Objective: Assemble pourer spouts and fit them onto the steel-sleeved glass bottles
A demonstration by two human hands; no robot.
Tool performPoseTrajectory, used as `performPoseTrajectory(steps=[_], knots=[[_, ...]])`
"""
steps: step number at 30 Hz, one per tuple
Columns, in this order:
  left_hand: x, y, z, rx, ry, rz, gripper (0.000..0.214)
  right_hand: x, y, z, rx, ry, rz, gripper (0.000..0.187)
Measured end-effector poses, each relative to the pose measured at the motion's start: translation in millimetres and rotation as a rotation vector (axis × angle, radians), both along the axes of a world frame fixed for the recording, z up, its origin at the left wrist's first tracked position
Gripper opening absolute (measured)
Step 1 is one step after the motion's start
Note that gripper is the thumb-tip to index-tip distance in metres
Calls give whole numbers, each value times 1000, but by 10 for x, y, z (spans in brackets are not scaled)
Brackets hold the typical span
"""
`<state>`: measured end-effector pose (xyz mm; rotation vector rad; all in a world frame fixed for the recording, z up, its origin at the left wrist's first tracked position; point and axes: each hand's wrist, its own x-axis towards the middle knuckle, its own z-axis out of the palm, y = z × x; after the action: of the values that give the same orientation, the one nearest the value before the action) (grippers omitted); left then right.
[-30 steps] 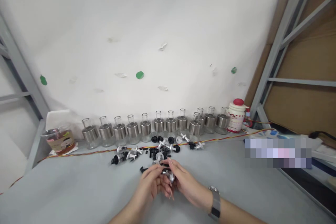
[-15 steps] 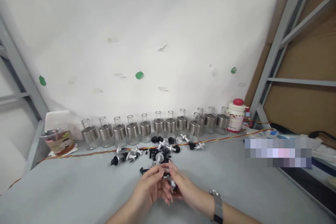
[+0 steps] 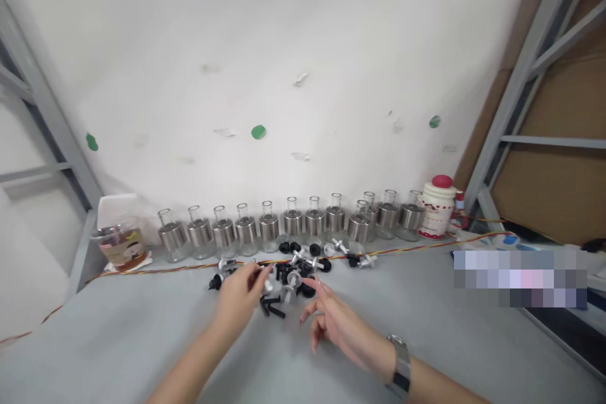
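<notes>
Several loose silver and black parts lie in a pile (image 3: 286, 271) in front of the bottles; some look like silver knobs with a stem, others like black ribbed stoppers. My left hand (image 3: 239, 297) is at the pile's left side, thumb and fingers pinched on a small silver piece (image 3: 269, 285), which is blurred. At the right of the pile, my right hand (image 3: 334, 325) is open, fingers apart, its index fingertip close to a silver knob (image 3: 292, 281). Between the hands lie thin black tubes (image 3: 272, 307). On the right wrist is a watch (image 3: 400, 363).
Glass bottles (image 3: 246, 230) with metal bands stand in a row along the wall. A plastic cup of brown drink (image 3: 125, 247) is at the left, a white jar with a red lid (image 3: 435, 208) at the right. A twisted red-yellow wire (image 3: 182, 269) crosses the grey table.
My hands, earlier together around a silver and black part, have separated. The left moved up and left to the pile; the right opened. The view has shifted slightly.
</notes>
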<state>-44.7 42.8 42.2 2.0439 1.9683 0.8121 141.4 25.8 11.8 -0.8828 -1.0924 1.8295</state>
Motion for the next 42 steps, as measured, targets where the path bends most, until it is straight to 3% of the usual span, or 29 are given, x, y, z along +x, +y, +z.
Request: performPoseTrajectory(steps=[3, 5, 11, 14, 17, 18, 20, 26, 34, 42], knots=[[-250, 79, 42, 19, 288, 169, 27, 22, 1, 17, -13, -19, -28, 45], [-331, 109, 15, 11, 362, 206, 24, 21, 0, 23, -15, -19, -39, 45], [-123, 5, -14, 103, 421, 190, 27, 108, 167, 5, 72, -129, -143, 47], [76, -129, -22, -59, 384, 59, 36, 325, 370, 21, 296, -475, -310, 38], [199, -237, -59, -270, 376, 48, 50, 629, 558, 42, 699, -1035, -589, 27], [217, -255, -78, -284, 361, 32, 52, 724, 608, 40, 751, -1203, -622, 25], [224, -262, -128, -243, 297, -16, 51, 871, 686, 15, 751, -1272, -637, 22], [199, -172, -295, -83, 42, -120, 44, 893, 777, -123, 780, -1170, -477, 12], [233, -202, -255, 44, 37, -144, 28, 650, 681, -168, 786, -819, -406, 5], [229, -180, -232, 66, -134, -209, 27, 540, 700, -61, 554, -393, -397, 35]])
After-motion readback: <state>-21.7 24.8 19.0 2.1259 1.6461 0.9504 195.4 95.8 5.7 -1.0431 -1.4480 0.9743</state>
